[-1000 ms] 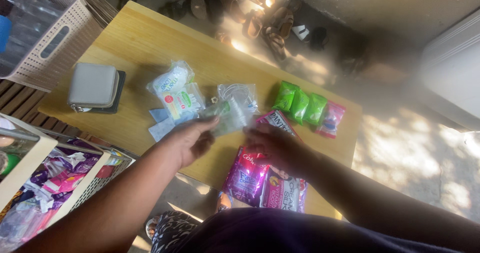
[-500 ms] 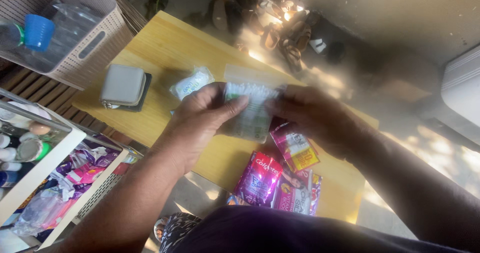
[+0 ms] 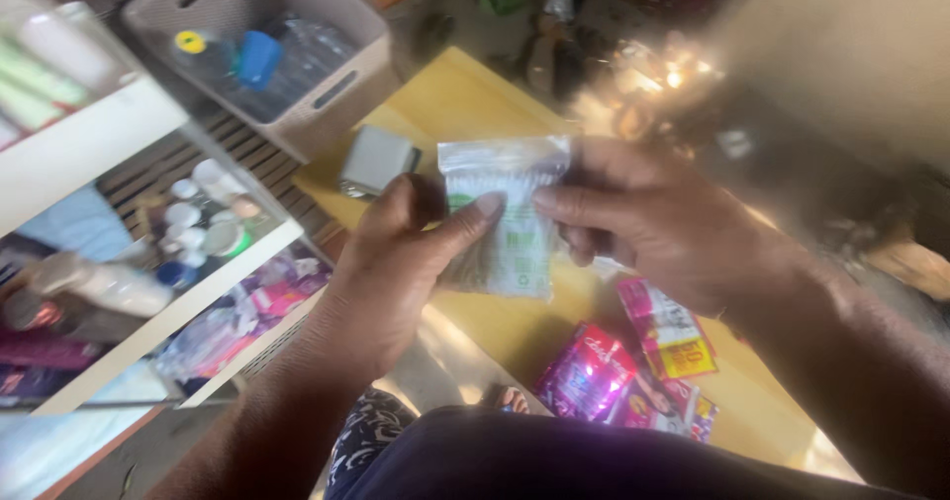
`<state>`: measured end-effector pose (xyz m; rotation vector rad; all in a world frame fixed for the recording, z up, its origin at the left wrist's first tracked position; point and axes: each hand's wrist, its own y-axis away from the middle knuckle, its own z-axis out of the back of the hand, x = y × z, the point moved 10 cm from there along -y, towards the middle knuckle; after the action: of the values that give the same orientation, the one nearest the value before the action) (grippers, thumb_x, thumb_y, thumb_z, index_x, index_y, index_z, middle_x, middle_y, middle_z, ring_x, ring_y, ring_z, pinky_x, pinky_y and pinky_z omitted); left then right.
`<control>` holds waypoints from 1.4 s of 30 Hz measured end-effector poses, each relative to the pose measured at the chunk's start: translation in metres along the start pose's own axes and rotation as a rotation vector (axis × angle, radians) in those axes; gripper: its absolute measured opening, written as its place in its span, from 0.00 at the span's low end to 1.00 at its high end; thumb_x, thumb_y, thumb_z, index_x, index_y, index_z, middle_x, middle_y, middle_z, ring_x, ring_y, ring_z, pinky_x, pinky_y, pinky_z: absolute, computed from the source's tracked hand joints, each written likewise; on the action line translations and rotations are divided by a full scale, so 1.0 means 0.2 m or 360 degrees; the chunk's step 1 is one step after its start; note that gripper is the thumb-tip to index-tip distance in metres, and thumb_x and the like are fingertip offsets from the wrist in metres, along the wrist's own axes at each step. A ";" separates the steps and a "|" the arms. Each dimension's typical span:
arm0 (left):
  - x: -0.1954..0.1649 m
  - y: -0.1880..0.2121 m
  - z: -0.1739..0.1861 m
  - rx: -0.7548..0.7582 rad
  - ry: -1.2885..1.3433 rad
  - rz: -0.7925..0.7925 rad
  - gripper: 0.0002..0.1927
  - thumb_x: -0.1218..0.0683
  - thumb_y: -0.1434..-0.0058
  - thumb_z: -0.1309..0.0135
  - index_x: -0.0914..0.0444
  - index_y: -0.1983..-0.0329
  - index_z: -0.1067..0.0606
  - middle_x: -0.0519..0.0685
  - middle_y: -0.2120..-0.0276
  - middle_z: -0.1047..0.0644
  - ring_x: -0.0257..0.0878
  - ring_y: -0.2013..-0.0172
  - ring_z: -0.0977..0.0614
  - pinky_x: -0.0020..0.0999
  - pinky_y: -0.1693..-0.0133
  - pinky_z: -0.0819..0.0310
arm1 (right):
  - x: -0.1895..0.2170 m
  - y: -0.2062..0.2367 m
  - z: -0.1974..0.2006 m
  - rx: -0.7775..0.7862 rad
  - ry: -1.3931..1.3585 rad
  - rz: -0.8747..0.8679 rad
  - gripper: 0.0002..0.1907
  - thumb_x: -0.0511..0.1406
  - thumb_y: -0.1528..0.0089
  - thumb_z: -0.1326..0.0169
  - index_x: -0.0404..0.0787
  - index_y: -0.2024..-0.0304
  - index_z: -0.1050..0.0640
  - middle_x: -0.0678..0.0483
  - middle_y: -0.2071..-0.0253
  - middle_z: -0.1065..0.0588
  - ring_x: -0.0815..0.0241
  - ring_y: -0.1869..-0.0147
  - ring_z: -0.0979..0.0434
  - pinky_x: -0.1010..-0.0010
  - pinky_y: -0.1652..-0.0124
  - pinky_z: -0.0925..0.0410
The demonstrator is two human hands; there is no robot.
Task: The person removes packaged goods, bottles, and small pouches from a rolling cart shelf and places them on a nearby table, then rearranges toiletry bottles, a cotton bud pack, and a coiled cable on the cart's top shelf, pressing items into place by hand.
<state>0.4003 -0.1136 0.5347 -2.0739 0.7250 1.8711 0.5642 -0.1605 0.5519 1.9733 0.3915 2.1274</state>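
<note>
Near sachets: pink and purple packets (image 3: pixel 633 376) lying on the wooden table (image 3: pixel 465 94), right of centre
Left hand (image 3: pixel 396 263): thumb and fingers pinch the clear plastic bag's left edge
Right hand (image 3: pixel 653 218): fingers pinch the bag's right edge
Clear plastic bag (image 3: pixel 510 213): held upright above the table, between both hands
Far left: grey case (image 3: pixel 376 159) on the table, basket (image 3: pixel 327 75) of bottles beyond

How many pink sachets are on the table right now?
3 that can be told apart: a magenta sachet near the table's front edge, a pink-and-yellow sachet below the right hand, and one between them. More may be hidden.
</note>
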 end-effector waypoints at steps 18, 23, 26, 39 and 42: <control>-0.38 0.39 1.08 -0.0333 -0.0373 0.0210 0.19 0.46 0.33 0.42 0.68 0.57 0.23 0.54 0.66 0.19 0.40 0.63 0.17 0.38 0.57 0.14 | 0.41 -0.51 -1.11 0.0879 -0.0052 -0.0130 0.49 0.46 0.44 0.32 0.38 0.28 0.41 0.45 0.50 0.26 0.62 0.62 0.24 0.74 0.66 0.24; -0.44 0.43 1.30 -0.0401 -0.0565 0.0008 0.16 0.47 0.37 0.44 0.66 0.59 0.24 0.52 0.70 0.18 0.38 0.67 0.15 0.36 0.65 0.17 | 0.44 -0.60 -1.30 0.0817 0.0114 -0.0167 0.42 0.47 0.40 0.36 0.39 0.29 0.36 0.45 0.47 0.23 0.56 0.57 0.17 0.70 0.65 0.25; -0.52 0.44 1.38 -0.0326 -0.0678 -0.0238 0.17 0.48 0.34 0.45 0.66 0.54 0.25 0.50 0.66 0.18 0.35 0.64 0.15 0.33 0.63 0.18 | 0.51 -0.63 -1.43 0.0777 0.0312 0.0010 0.35 0.48 0.36 0.40 0.36 0.33 0.31 0.49 0.46 0.24 0.59 0.56 0.20 0.67 0.61 0.23; -0.61 0.32 1.46 -0.0318 -0.0706 -0.0474 0.12 0.53 0.33 0.48 0.68 0.56 0.25 0.54 0.65 0.17 0.37 0.63 0.14 0.32 0.57 0.13 | 0.78 -0.84 -1.31 0.0232 0.1157 0.0133 0.21 0.38 0.35 0.44 0.45 0.38 0.23 0.48 0.60 0.18 0.58 0.63 0.19 0.64 0.59 0.23; -0.65 0.28 1.46 -0.0345 -0.0923 -0.0659 0.15 0.55 0.33 0.49 0.62 0.45 0.24 0.53 0.55 0.16 0.40 0.58 0.12 0.36 0.56 0.16 | 0.91 -0.89 -1.20 -0.0139 0.1483 0.0115 0.17 0.38 0.32 0.47 0.45 0.42 0.20 0.52 0.57 0.17 0.58 0.58 0.17 0.65 0.51 0.24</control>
<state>0.1156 0.0101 0.6282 -1.4902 -0.0446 2.1892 0.3061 0.0565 0.6479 0.8387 0.3462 2.9273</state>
